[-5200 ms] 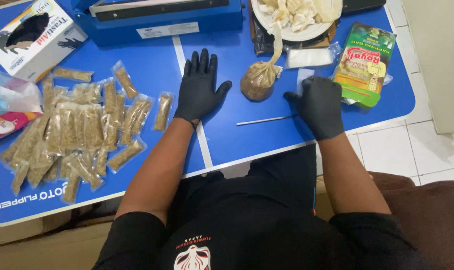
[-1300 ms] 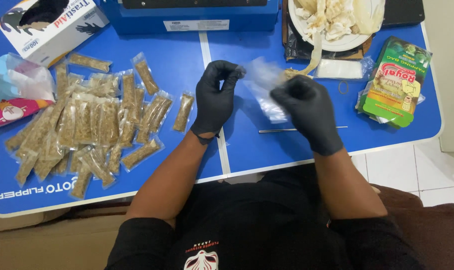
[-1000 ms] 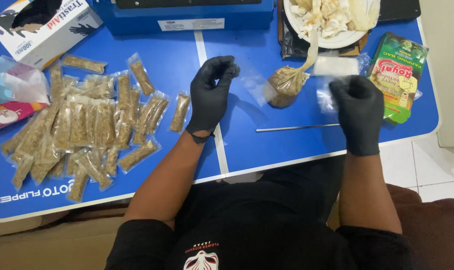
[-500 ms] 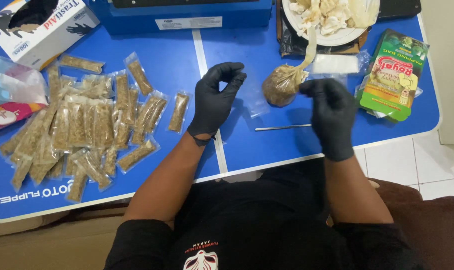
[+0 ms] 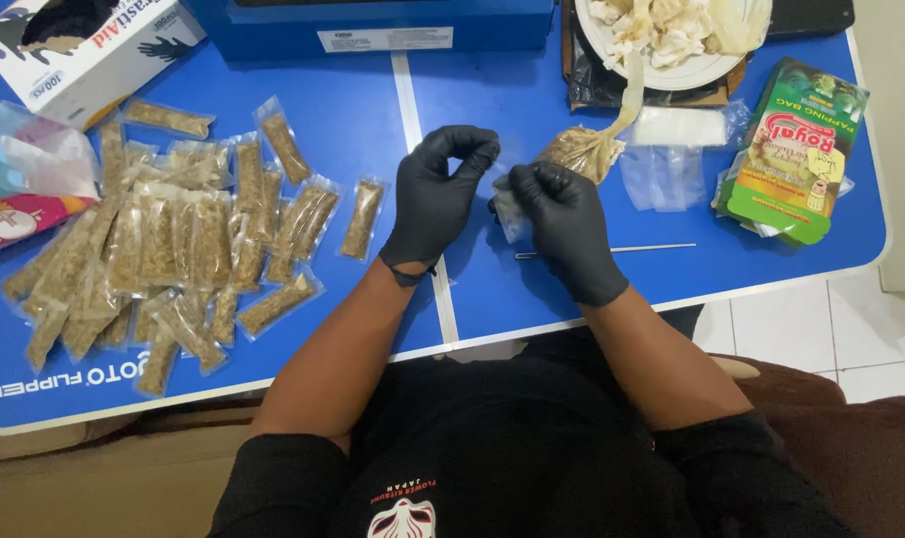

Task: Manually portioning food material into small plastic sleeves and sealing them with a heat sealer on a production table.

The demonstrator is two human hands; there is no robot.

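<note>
Both hands wear black gloves over a blue table (image 5: pixel 492 289). My left hand (image 5: pixel 435 194) pinches the top corner of a small clear plastic pouch (image 5: pixel 509 211) between thumb and forefinger. My right hand (image 5: pixel 564 227) grips the same pouch from the right side. Just behind my right hand lies a bulging clear bag of brown granules (image 5: pixel 578 151), its twisted neck reaching up to a white plate (image 5: pixel 672 75). A thin metal rod (image 5: pixel 657 247) lies on the table to the right of my right wrist.
Several filled, sealed pouches (image 5: pixel 173 244) are spread at the left. A glove box (image 5: pixel 79 45) and a blue heat sealer (image 5: pixel 373 22) stand at the back. Empty clear pouches (image 5: pixel 664 177) and a green packet (image 5: pixel 796 149) lie at the right, near the table edge.
My right hand has come back left from the stack of empty pouches to meet my left hand at the clear pouch. Earlier both hands lay flat on the table.
</note>
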